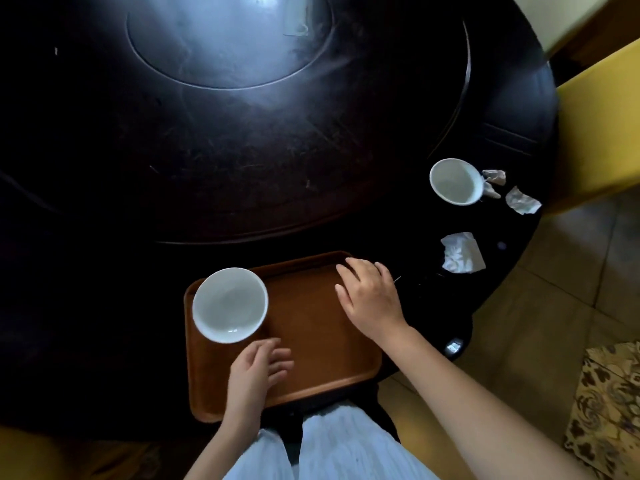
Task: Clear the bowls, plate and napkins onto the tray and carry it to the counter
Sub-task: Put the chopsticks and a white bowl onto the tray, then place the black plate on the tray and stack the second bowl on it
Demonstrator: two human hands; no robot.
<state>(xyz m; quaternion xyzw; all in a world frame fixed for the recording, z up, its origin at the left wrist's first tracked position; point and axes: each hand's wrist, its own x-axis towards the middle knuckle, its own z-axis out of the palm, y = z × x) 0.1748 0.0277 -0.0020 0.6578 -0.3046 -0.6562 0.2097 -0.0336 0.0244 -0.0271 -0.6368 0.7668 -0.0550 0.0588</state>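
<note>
A brown tray (311, 327) lies on the near edge of the dark round table (104, 237). One white bowl (230, 304) stands in the tray's far left corner. My left hand (258, 372) hovers just below that bowl, fingers apart, holding nothing. My right hand (369, 296) rests open over the tray's far right corner. A second white bowl (455, 181) stands on the table to the right. Crumpled napkins lie near it: one (462, 252) close to the tray, another (521, 200) at the table's edge, and a third (493, 180) beside the bowl. No plate is visible.
A raised round turntable (225, 39) fills the middle of the table. A yellow chair (599, 133) stands at the right of the table. A patterned cushion (609, 410) sits on the tiled floor (554, 306) at the lower right.
</note>
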